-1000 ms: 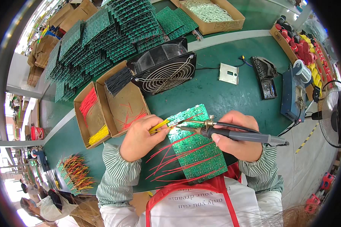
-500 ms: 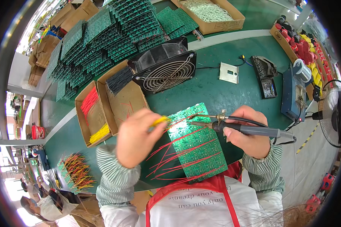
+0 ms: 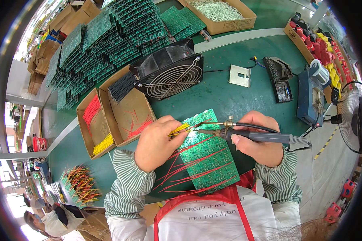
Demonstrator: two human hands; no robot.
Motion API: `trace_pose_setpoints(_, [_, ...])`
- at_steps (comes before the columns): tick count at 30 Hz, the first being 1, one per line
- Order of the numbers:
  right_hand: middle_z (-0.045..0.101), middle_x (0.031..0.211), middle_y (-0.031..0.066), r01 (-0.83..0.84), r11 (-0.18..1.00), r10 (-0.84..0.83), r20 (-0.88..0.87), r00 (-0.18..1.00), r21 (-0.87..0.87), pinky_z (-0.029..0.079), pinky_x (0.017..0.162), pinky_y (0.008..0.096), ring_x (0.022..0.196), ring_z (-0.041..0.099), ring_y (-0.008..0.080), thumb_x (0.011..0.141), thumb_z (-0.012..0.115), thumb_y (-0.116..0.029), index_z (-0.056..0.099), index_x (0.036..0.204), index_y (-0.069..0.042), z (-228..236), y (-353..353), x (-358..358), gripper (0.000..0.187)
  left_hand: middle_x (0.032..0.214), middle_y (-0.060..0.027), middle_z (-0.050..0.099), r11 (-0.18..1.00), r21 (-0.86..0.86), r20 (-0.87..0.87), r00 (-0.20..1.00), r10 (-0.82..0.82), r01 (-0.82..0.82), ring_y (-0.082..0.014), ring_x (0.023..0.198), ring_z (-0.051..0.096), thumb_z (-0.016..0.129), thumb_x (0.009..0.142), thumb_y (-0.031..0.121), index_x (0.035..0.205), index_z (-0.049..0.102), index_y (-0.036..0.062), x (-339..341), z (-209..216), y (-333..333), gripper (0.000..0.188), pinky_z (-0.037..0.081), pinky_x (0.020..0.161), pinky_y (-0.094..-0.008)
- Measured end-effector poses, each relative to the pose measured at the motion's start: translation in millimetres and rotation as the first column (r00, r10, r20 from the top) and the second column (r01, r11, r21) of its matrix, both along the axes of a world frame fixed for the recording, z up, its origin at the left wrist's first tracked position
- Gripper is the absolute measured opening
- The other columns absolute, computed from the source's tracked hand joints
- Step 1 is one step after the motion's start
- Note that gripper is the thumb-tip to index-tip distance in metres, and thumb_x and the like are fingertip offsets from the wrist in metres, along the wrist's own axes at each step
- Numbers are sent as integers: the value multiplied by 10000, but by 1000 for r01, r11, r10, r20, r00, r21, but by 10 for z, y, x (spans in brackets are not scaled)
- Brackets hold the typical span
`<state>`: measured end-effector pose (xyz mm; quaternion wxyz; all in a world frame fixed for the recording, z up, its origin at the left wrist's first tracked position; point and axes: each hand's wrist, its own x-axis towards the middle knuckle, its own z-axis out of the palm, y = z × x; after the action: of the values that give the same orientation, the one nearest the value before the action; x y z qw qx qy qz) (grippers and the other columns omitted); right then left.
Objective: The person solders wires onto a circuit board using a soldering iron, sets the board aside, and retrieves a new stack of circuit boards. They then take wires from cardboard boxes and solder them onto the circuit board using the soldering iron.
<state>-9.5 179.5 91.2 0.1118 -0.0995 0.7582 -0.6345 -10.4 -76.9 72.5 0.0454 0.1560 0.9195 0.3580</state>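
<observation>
My left hand is closed on a small bunch of yellow wires, their ends over the upper left part of a green circuit board. My right hand grips a soldering iron with a thin metal feed tube fixed along it. The iron's tip points left at the board, close beside the yellow wire ends; whether they touch is too small to tell. Several rows of red wires run across the board and stick out past its left edge.
Cardboard trays of red, yellow and black wires stand left of a black fan. Stacked circuit boards rise behind. A wired board lies at left. On the right are a blue soldering station and a black iron holder.
My left hand has moved right with the yellow wires, bringing their ends to the iron's tip. More red wires show in the tray. My right hand has barely shifted.
</observation>
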Motion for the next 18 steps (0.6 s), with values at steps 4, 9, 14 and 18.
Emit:
trace_pose_setpoints(4, [624,693,27,22,998,-23,-7,1000,-63,451,547,219,611,562,54,731,702,-72,593,838,4,7,22,11,170,730,-107,570,1000,2,6,1000,5,-5,-237,639,559,702,769,112,818,643,-20,2,-8,-10,153,440,588,-331])
trace_pose_setpoints(9, [626,696,27,58,996,-57,14,998,-73,452,551,217,613,563,54,732,703,-75,595,838,4,3,112,34,172,741,-91,600,994,-10,-126,986,108,-110,-206,665,583,693,778,78,816,654,-17,-48,152,-179,109,459,605,-303])
trace_pose_setpoints(14, [617,697,20,84,996,-84,-2,996,-25,444,568,214,637,549,53,721,711,-76,590,828,5,11,187,45,181,780,-104,616,947,-94,-322,909,264,-308,-271,694,610,666,805,121,847,665,39,-49,330,-182,92,485,612,-341])
trace_pose_setpoints(18, [615,698,19,99,993,-99,8,995,-58,439,566,214,639,541,51,716,713,-71,590,827,0,-10,207,36,180,741,-98,580,1000,-24,-155,988,12,-15,-222,616,569,681,787,95,859,654,7,-6,100,147,118,444,557,-317])
